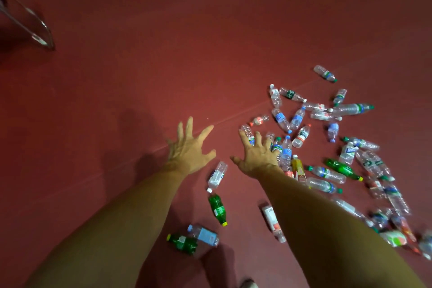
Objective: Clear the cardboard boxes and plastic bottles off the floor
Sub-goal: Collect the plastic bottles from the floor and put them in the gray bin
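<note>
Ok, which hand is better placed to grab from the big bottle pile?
Right, probably. The right hand is spread open at the pile's near edge, its fingertips in front of clear bottles in this view. The left hand, also open, is over bare floor, farther from the pile.

Three green bottles [217, 209], one yellow bottle [297, 167] and roughly thirty clear bottles [280, 119]; the blurred heap at lower right prevents an exact count. Two hands: left hand [189, 149], right hand [257, 154]. One metal frame [35, 28].
</note>
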